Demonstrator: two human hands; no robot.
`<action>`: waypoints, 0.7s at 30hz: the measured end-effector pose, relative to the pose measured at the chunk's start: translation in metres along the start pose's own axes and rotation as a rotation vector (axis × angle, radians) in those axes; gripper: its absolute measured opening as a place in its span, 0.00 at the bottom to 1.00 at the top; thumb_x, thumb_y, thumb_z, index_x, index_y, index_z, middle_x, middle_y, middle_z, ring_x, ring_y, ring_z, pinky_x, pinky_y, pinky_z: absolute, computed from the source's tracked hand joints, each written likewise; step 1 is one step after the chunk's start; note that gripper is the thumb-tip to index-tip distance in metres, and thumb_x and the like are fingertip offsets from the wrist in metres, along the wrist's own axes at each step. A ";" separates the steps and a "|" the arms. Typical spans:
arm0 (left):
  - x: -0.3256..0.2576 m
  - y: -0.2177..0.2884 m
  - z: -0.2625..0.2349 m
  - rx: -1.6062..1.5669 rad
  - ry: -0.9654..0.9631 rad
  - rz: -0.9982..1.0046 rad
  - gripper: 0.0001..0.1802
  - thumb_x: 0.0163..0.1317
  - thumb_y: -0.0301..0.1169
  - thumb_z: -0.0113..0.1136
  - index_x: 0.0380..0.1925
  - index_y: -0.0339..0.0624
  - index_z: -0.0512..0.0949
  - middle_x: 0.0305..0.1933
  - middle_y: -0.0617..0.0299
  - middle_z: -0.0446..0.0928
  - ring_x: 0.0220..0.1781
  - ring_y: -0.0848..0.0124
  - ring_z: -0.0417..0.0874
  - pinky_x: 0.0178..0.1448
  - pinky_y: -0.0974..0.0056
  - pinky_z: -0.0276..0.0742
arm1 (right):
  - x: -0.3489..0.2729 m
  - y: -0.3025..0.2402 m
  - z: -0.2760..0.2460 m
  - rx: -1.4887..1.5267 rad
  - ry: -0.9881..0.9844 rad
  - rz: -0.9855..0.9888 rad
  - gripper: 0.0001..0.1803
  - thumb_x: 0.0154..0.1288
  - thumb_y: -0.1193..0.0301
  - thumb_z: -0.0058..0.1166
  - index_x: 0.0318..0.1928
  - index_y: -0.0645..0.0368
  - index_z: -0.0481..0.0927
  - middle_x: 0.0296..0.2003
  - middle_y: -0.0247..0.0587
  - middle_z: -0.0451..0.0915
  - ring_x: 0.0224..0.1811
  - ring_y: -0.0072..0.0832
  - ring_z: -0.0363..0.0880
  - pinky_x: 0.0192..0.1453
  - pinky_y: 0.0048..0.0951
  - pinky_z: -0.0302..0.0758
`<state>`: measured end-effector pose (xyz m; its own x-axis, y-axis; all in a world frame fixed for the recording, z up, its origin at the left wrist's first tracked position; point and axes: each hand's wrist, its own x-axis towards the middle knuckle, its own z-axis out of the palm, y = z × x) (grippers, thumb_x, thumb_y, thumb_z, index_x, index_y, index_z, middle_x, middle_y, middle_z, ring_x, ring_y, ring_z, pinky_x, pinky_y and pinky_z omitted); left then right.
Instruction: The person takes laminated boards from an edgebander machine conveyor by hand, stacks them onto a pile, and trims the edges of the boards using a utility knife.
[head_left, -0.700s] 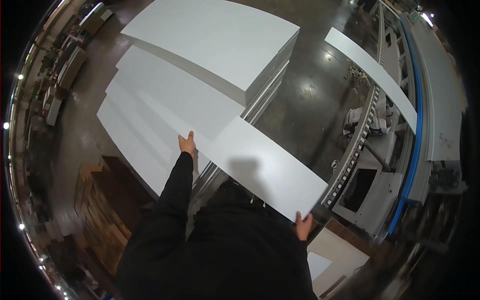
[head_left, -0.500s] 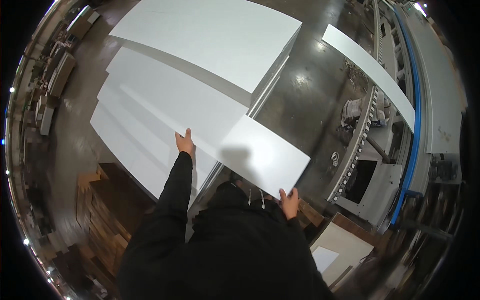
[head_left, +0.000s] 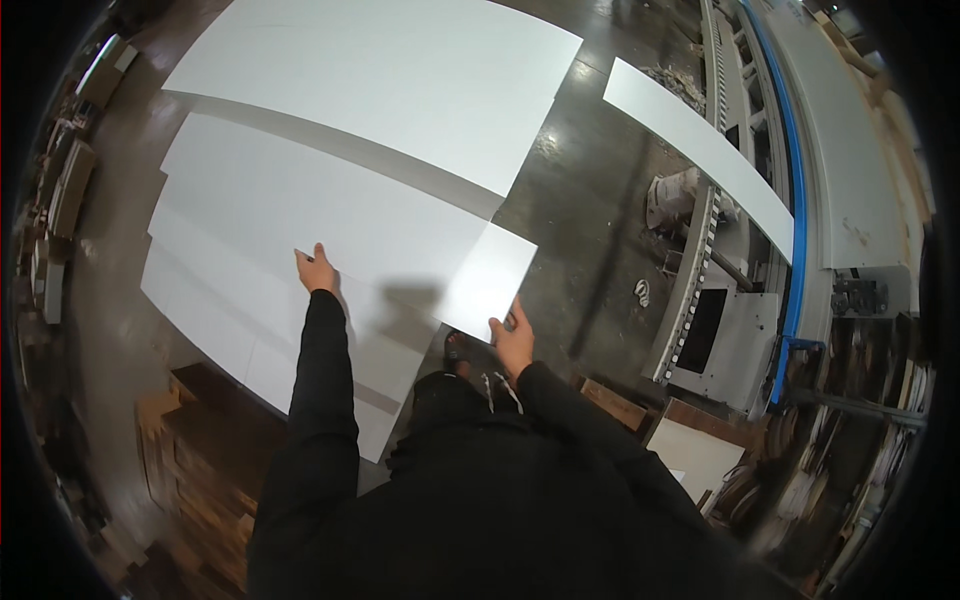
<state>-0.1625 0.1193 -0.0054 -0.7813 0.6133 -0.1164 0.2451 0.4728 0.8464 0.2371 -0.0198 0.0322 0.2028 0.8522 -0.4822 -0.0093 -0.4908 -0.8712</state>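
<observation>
Our left hand (head_left: 315,270) lies flat on the white panel (head_left: 400,255); our right hand (head_left: 513,340) grips its near edge; stiff, smooth, probably heavy; best held by its edges.

We see a dim workshop lit from overhead. The white panels (head_left: 380,130) are the brightest areas, nearly washed out, and a soft shadow of our head falls across them. The dark concrete floor (head_left: 590,220) shines with patchy glare. The fisheye lens bends straight edges strongly near the rim, where clutter turns murky inside a black border.
</observation>
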 end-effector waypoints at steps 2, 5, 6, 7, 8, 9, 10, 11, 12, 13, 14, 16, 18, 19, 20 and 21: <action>0.018 0.003 -0.001 0.061 0.009 -0.029 0.40 0.72 0.40 0.57 0.73 0.22 0.55 0.72 0.33 0.65 0.74 0.46 0.68 0.76 0.57 0.63 | 0.000 -0.017 0.020 0.055 0.010 0.054 0.41 0.67 0.82 0.56 0.78 0.60 0.55 0.67 0.51 0.74 0.67 0.32 0.75 0.65 0.28 0.72; 0.047 0.006 -0.010 0.049 -0.008 -0.070 0.41 0.72 0.40 0.56 0.73 0.22 0.53 0.75 0.32 0.61 0.77 0.46 0.64 0.79 0.57 0.60 | 0.002 -0.042 0.047 0.301 -0.018 0.160 0.35 0.71 0.83 0.50 0.77 0.63 0.58 0.61 0.51 0.79 0.58 0.28 0.79 0.61 0.26 0.74; 0.056 0.009 -0.013 0.096 0.002 -0.079 0.41 0.72 0.40 0.56 0.73 0.22 0.53 0.74 0.32 0.61 0.77 0.46 0.64 0.78 0.57 0.61 | 0.006 -0.042 0.055 0.307 -0.013 0.161 0.35 0.71 0.83 0.50 0.77 0.63 0.58 0.61 0.51 0.79 0.58 0.28 0.79 0.61 0.26 0.74; 0.065 0.012 -0.016 0.095 0.011 -0.073 0.41 0.72 0.40 0.56 0.73 0.21 0.54 0.74 0.33 0.61 0.76 0.46 0.64 0.78 0.56 0.61 | 0.010 -0.042 0.061 0.300 -0.016 0.164 0.35 0.71 0.83 0.50 0.77 0.63 0.58 0.59 0.50 0.81 0.57 0.28 0.80 0.60 0.26 0.74; 0.072 0.015 -0.017 0.098 0.007 -0.068 0.41 0.72 0.40 0.56 0.73 0.21 0.54 0.74 0.33 0.61 0.76 0.46 0.64 0.78 0.56 0.61 | 0.014 -0.042 0.068 0.293 -0.020 0.168 0.35 0.71 0.83 0.50 0.77 0.63 0.58 0.57 0.49 0.82 0.55 0.27 0.80 0.60 0.26 0.74; 0.075 0.015 -0.017 0.064 0.005 -0.098 0.40 0.72 0.40 0.56 0.72 0.21 0.55 0.74 0.33 0.61 0.76 0.46 0.65 0.78 0.56 0.62 | 0.013 -0.047 0.073 0.257 0.000 0.215 0.34 0.71 0.83 0.50 0.76 0.64 0.58 0.55 0.48 0.84 0.54 0.26 0.81 0.60 0.25 0.74; 0.074 0.027 -0.008 0.025 -0.014 -0.126 0.40 0.72 0.40 0.56 0.72 0.21 0.55 0.74 0.33 0.62 0.76 0.46 0.65 0.77 0.55 0.63 | 0.019 -0.045 0.074 0.259 0.026 0.217 0.34 0.71 0.83 0.50 0.76 0.64 0.58 0.55 0.48 0.84 0.54 0.26 0.81 0.60 0.25 0.74; 0.069 0.038 0.003 -0.016 -0.029 -0.160 0.39 0.72 0.39 0.56 0.72 0.20 0.55 0.74 0.33 0.61 0.75 0.46 0.66 0.77 0.54 0.64 | 0.024 -0.042 0.075 0.295 0.046 0.212 0.34 0.71 0.83 0.49 0.76 0.65 0.59 0.55 0.48 0.84 0.54 0.26 0.81 0.60 0.25 0.74; 0.078 0.034 -0.004 -0.008 -0.019 -0.158 0.39 0.72 0.39 0.56 0.72 0.20 0.55 0.74 0.33 0.61 0.75 0.46 0.66 0.77 0.54 0.64 | 0.025 -0.044 0.084 0.333 0.028 0.209 0.33 0.71 0.83 0.49 0.75 0.65 0.60 0.56 0.48 0.83 0.54 0.25 0.80 0.60 0.25 0.74; 0.093 0.027 -0.015 0.000 0.026 -0.167 0.39 0.71 0.39 0.56 0.71 0.20 0.57 0.73 0.33 0.63 0.75 0.45 0.67 0.76 0.54 0.65 | 0.024 -0.046 0.094 0.328 0.021 0.212 0.32 0.71 0.84 0.49 0.74 0.66 0.62 0.59 0.49 0.82 0.56 0.26 0.80 0.62 0.25 0.73; 0.106 0.019 -0.027 0.008 0.072 -0.176 0.39 0.71 0.40 0.57 0.70 0.20 0.58 0.72 0.32 0.64 0.74 0.45 0.68 0.76 0.54 0.66 | 0.023 -0.048 0.102 0.334 0.003 0.219 0.32 0.71 0.84 0.49 0.74 0.66 0.62 0.59 0.49 0.82 0.56 0.26 0.80 0.62 0.25 0.73; 0.113 0.020 -0.025 0.080 0.067 -0.176 0.38 0.71 0.40 0.57 0.69 0.20 0.60 0.71 0.32 0.66 0.72 0.45 0.69 0.75 0.54 0.67 | 0.033 -0.038 0.104 0.401 -0.024 0.177 0.31 0.70 0.84 0.51 0.73 0.68 0.65 0.63 0.52 0.78 0.62 0.31 0.78 0.65 0.26 0.72; 0.112 0.029 -0.020 0.149 0.055 -0.172 0.37 0.70 0.41 0.57 0.68 0.20 0.62 0.69 0.32 0.68 0.71 0.44 0.71 0.74 0.53 0.68 | 0.046 -0.027 0.106 0.343 0.022 0.163 0.30 0.69 0.84 0.52 0.71 0.68 0.67 0.64 0.53 0.77 0.65 0.33 0.76 0.66 0.27 0.71; 0.109 0.036 -0.015 0.180 0.076 -0.160 0.36 0.70 0.41 0.57 0.67 0.20 0.63 0.67 0.33 0.70 0.69 0.44 0.73 0.73 0.53 0.69 | 0.052 -0.023 0.105 0.282 0.060 0.151 0.29 0.68 0.83 0.53 0.70 0.69 0.69 0.65 0.54 0.75 0.68 0.35 0.75 0.68 0.28 0.70; 0.106 0.043 -0.010 0.209 0.098 -0.146 0.36 0.70 0.42 0.57 0.65 0.20 0.65 0.66 0.33 0.72 0.68 0.43 0.74 0.72 0.52 0.70 | 0.056 -0.018 0.103 0.284 0.073 0.149 0.29 0.68 0.83 0.53 0.70 0.69 0.69 0.65 0.54 0.75 0.68 0.35 0.75 0.68 0.28 0.70; 0.104 0.044 -0.012 0.212 0.095 -0.147 0.36 0.70 0.42 0.57 0.65 0.20 0.65 0.66 0.33 0.72 0.68 0.43 0.74 0.72 0.52 0.70 | 0.056 -0.017 0.103 0.274 0.070 0.154 0.29 0.67 0.83 0.54 0.69 0.70 0.69 0.66 0.55 0.75 0.69 0.36 0.74 0.69 0.29 0.69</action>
<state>-0.2399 0.1962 0.0266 -0.8649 0.4714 -0.1722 0.2324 0.6803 0.6951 0.1476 0.0549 0.0111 0.2455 0.7527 -0.6109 -0.3067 -0.5375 -0.7855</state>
